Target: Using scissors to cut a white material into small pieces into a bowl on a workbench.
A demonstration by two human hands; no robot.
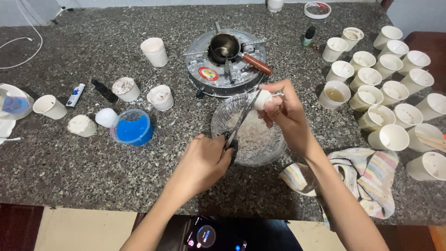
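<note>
**Scissors at the white lump**

While the clear glass bowl of white flakes (267, 153) sat below, a small round white lump (263, 99) was gripped in the right hand (284, 114). Thin metal scissors (241, 120) were gripped in the left hand (204, 162). Their long blades were pointed up and right, tips touching the lump.

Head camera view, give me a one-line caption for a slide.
Left hand works scissors against a white lump held by the right hand over a glass bowl.
</note>
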